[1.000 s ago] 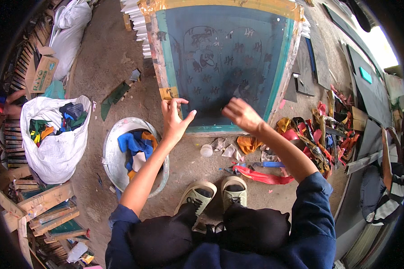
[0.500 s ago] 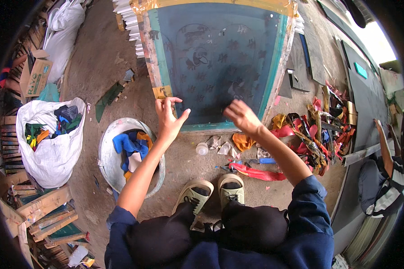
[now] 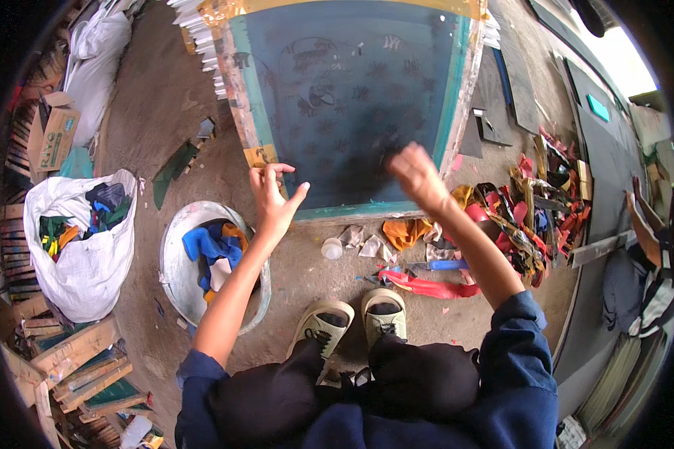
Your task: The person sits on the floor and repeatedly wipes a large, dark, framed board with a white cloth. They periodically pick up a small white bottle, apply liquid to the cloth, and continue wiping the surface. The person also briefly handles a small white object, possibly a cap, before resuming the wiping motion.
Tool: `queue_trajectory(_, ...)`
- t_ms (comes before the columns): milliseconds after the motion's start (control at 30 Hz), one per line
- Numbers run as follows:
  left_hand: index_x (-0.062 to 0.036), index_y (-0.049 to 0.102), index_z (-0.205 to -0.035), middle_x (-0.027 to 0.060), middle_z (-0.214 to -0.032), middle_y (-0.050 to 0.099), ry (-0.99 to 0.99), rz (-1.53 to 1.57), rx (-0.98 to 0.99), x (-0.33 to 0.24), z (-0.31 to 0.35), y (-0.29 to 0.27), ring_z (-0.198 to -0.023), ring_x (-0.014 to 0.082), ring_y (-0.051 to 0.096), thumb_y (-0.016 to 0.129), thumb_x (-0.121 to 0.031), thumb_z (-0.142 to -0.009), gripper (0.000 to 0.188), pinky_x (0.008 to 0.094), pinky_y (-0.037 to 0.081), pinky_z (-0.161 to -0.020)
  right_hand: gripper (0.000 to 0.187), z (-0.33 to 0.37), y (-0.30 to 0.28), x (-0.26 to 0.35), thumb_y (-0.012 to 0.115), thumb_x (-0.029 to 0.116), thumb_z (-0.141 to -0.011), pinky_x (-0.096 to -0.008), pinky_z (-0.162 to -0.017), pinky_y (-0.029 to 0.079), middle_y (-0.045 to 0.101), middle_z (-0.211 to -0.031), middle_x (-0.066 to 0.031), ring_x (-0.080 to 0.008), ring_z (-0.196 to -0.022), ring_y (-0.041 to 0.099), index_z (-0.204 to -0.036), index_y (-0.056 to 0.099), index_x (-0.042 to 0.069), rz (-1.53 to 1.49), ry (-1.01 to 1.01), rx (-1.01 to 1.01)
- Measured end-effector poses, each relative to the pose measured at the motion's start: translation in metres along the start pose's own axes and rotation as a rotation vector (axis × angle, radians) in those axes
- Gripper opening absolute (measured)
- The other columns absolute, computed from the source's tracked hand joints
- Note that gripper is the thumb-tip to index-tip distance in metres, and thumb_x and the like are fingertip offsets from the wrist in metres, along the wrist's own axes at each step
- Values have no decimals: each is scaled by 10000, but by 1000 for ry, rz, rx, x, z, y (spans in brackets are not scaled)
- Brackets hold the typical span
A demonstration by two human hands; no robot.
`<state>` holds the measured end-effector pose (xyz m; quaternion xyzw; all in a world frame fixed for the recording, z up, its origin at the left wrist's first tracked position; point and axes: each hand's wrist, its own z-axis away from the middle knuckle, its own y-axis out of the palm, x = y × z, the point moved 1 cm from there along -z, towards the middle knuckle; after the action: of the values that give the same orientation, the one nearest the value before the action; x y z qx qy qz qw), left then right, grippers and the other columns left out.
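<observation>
A screen-printing frame (image 3: 463, 112) stands before me, with dark blue-green mesh, faint printed motifs and brown tape along its edges. My left hand (image 3: 272, 196) is at its near left corner, fingers bent over the taped edge and thumb spread apart toward the mesh. Over the near right part of the mesh, my right hand (image 3: 418, 176) is closed and blurred by motion. A dark smudge beside its fingers could be a cloth or a shadow; I cannot tell. Whatever those fingers hold is hidden.
Left of my feet stands a whitish tub (image 3: 174, 280) with coloured rags, beyond it a white sack (image 3: 82, 280) of cloth. Scraps (image 3: 528, 217) heap up at right, near a blue-handled tool (image 3: 448, 265) and a clear cup (image 3: 332, 248). Another person's arm (image 3: 642, 228) shows at far right.
My right hand has moved slightly right across the mesh and its fingers look more curled. My left hand keeps its place at the corner. The whole view has shifted slightly.
</observation>
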<state>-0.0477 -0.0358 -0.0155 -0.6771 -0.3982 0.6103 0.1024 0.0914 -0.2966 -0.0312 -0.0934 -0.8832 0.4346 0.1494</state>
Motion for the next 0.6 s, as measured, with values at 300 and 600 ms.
queue_trajectory(300, -92, 520, -1026, 75, -990, 400, -19, -14, -14, 0, -2, -1, -891, 214, 432, 765, -165, -715, 403, 343, 406, -804, 213, -40, -19, -9, 592, -38, -661, -398, -731, 467, 537, -836, -108, -292, -815, 547, -848, 571, 62, -34, 265, -107)
queue_trajectory(600, -92, 524, -1034, 69, -978, 409, -33, -26, -16, 5, 5, -3, -873, 208, 421, 771, -178, -710, 417, 348, 399, -804, 212, -63, -38, -25, 549, -59, -660, -422, -710, 463, 540, -767, -116, -337, -818, 537, -843, 564, 45, -32, 482, -383)
